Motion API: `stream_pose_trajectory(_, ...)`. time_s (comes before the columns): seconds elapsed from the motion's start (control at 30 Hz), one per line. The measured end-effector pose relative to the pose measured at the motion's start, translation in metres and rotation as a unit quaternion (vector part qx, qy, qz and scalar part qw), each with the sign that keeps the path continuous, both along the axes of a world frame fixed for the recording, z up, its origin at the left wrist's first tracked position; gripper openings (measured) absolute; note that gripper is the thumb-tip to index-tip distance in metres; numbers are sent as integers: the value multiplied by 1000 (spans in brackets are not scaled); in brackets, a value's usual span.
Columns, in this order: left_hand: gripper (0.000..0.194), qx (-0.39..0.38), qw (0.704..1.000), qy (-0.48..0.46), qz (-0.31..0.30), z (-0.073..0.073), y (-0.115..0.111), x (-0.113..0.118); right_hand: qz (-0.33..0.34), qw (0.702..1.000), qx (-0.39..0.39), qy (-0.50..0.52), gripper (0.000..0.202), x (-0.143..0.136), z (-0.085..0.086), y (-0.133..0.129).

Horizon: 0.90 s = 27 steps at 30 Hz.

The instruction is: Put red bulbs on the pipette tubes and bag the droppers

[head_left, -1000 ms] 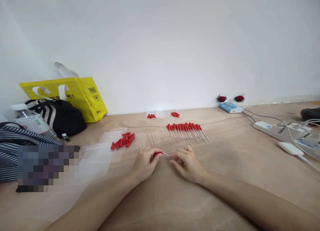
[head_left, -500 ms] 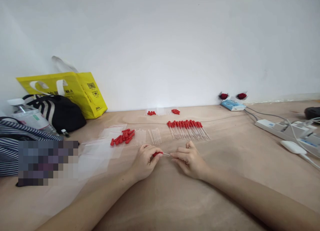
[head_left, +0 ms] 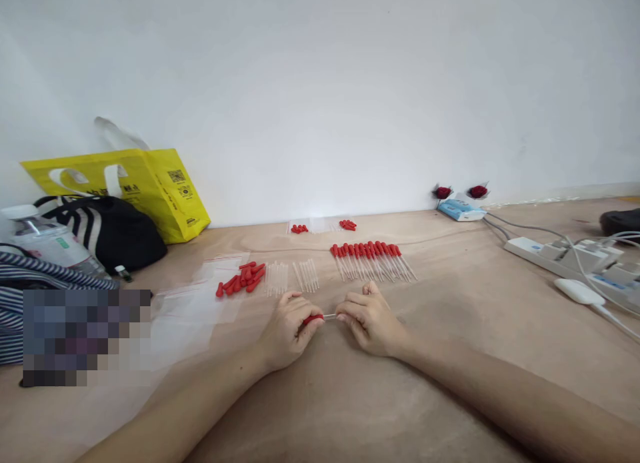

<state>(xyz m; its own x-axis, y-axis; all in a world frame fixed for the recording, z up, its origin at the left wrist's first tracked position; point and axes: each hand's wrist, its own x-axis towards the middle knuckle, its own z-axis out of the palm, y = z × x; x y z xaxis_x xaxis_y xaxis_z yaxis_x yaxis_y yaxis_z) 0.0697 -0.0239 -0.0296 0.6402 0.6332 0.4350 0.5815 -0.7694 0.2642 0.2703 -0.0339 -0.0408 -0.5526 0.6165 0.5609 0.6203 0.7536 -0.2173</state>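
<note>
My left hand [head_left: 294, 328] pinches a red rubber dropper bulb [head_left: 313, 319] between thumb and fingers. A thin clear dropper tube [head_left: 329, 315] runs from the bulb's end to my right hand [head_left: 369, 321], whose closed fingertips grip it. How deep the tube sits in the bulb is hidden. Beyond my left hand lie loose red bulbs [head_left: 241, 279] on a clear plastic bag [head_left: 203, 309], beside rows of bare tubes [head_left: 306, 276]. Past my right hand, several droppers with red bulbs fitted [head_left: 370, 257] lie side by side.
By the wall lie small bagged groups of bulbs [head_left: 348, 225]. Leftward stand a yellow bag [head_left: 185, 206], a black bag [head_left: 133, 233] and a plastic bottle [head_left: 55, 243]. On the right are a blue tissue pack [head_left: 461, 209], a power strip [head_left: 530, 253] and a white charger [head_left: 579, 291].
The camera view has shifted slightly. Both hands stay together, and the tube between them now appears as a single straight line rather than two strands.
</note>
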Motion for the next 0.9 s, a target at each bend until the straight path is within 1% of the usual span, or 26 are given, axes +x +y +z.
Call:
stream_pose_trajectory(0.2,20,17,1000,5,-18,-2,0,0,1,999,-36,16,22,-4,-2,-1)
stream_pose_trajectory(0.33,19,16,1000,9,-11,-1,0,1,3,998,-56,8,24,-1,-1,0)
stream_pose_trajectory(0.4,19,16,1000,12,-5,0,0,1,3,999,-52,-6,24,2,2,1)
stream_pose_trajectory(0.57,19,18,999,37,-1,2,2,2,4,999,-3,-46,22,6,4,1)
stream_pose_trajectory(0.77,20,47,999,26,-8,0,0,1,-5,1000,2,-13,22,-5,-3,0)
stream_pose_trajectory(0.9,20,49,999,23,1,2,-1,1,0,1000,2,-4,22,-5,-2,2)
